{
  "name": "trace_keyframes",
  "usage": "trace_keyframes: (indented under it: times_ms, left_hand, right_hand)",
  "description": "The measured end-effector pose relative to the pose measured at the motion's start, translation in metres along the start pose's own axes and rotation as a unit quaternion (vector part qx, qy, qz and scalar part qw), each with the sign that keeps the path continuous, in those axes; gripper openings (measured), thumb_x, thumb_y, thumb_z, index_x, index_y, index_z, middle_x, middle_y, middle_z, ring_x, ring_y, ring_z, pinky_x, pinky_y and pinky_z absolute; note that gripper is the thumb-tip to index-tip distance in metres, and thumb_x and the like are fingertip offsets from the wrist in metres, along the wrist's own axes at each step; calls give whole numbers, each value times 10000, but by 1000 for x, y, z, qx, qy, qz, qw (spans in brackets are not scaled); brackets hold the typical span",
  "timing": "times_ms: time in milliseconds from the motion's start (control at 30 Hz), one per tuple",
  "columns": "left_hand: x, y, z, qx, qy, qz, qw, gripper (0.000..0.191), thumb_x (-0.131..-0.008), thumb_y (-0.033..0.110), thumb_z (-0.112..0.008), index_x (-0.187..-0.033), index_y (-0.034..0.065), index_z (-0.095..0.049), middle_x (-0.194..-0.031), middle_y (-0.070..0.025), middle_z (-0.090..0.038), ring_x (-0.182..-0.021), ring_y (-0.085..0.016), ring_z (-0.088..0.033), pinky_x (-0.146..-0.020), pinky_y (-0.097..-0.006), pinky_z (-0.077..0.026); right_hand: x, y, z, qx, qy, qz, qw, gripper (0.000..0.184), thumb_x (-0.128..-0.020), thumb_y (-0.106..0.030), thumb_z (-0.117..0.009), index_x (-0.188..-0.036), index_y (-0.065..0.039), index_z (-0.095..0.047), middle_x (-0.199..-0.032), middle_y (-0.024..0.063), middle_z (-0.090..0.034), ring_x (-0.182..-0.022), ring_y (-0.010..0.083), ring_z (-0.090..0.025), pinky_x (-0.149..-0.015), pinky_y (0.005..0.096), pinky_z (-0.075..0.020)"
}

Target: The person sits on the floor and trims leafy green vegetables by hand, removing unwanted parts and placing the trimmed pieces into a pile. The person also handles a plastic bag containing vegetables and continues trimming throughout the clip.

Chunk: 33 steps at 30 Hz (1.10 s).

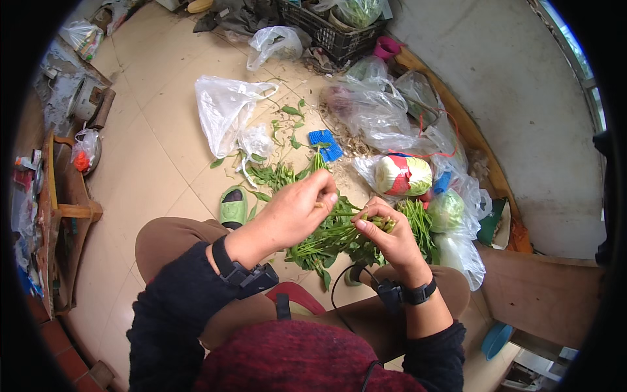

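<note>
My right hand (389, 232) is closed around the stem ends of a bunch of leafy greens (338, 237); the leaves hang down to the left over the floor. Just left of it, my left hand (306, 206) has its thumb and fingers pinched together on what looks like a small stem piece. More green bundles lie beneath and around: one (279, 176) behind my left hand, another (416, 220) right of my right hand. A blue mesh piece (325, 145) and loose leaves (292, 110) lie on the tiles beyond.
A napa cabbage (404, 175) with a red band lies ahead right, beside a round cabbage (446, 210) in plastic. White plastic bags (228, 112) lie on the floor. A black crate (333, 39) stands at the back, a wooden stand (73, 210) at left, and a wall at right.
</note>
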State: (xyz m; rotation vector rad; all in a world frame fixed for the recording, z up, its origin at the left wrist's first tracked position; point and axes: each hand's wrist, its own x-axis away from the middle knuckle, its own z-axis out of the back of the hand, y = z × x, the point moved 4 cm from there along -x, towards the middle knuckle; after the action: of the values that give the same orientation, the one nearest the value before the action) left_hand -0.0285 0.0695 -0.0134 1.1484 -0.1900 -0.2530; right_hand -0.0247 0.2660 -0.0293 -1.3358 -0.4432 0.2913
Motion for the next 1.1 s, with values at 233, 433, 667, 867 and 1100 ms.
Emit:
trace_keyframes:
  times_ms: [233,433,667,867,1100]
  left_hand:
    - [7,19,-12,-184,-14,-187,965,127,-885,135,-616,-903,55,-519,-759,-118,-540,-702,-326,-610,-584,-400,-490]
    - [11,24,-13,-255,-14,-316,914,125,-786,118,-602,-907,85,-589,-746,-39,-576,-666,-221,-635,-552,-357,-508]
    - [13,14,-20,-170,-55,-242,954,125,-752,107,-655,-820,73,-556,-689,-79,-547,-647,-291,-614,-550,-384,-484]
    - [8,-8,-22,85,-119,61,987,60,-833,57,-616,-889,35,-611,-738,-43,-618,-663,-82,-543,-629,-266,-478]
    - [1,-6,9,343,-90,104,929,119,-961,157,-579,-975,39,-586,-743,30,-551,-601,-37,-470,-542,-187,-394]
  right_hand:
    - [4,8,-8,-151,-79,-112,979,163,-935,-174,-652,-892,-17,-663,-926,26,-626,-898,105,-549,-824,268,-433]
    - [7,10,-14,-152,-147,-158,965,178,-940,-199,-647,-946,-22,-665,-892,-6,-642,-850,69,-563,-789,245,-459]
    - [4,-1,-20,98,-106,4,989,126,-890,-147,-678,-882,-28,-639,-817,66,-567,-742,182,-561,-671,312,-448]
    - [12,-23,-17,331,-30,126,935,128,-797,-94,-721,-826,-41,-609,-813,114,-508,-721,320,-569,-618,416,-473]
    - [11,-22,21,261,143,79,951,112,-842,-61,-681,-851,16,-600,-920,120,-489,-899,285,-501,-805,366,-439]
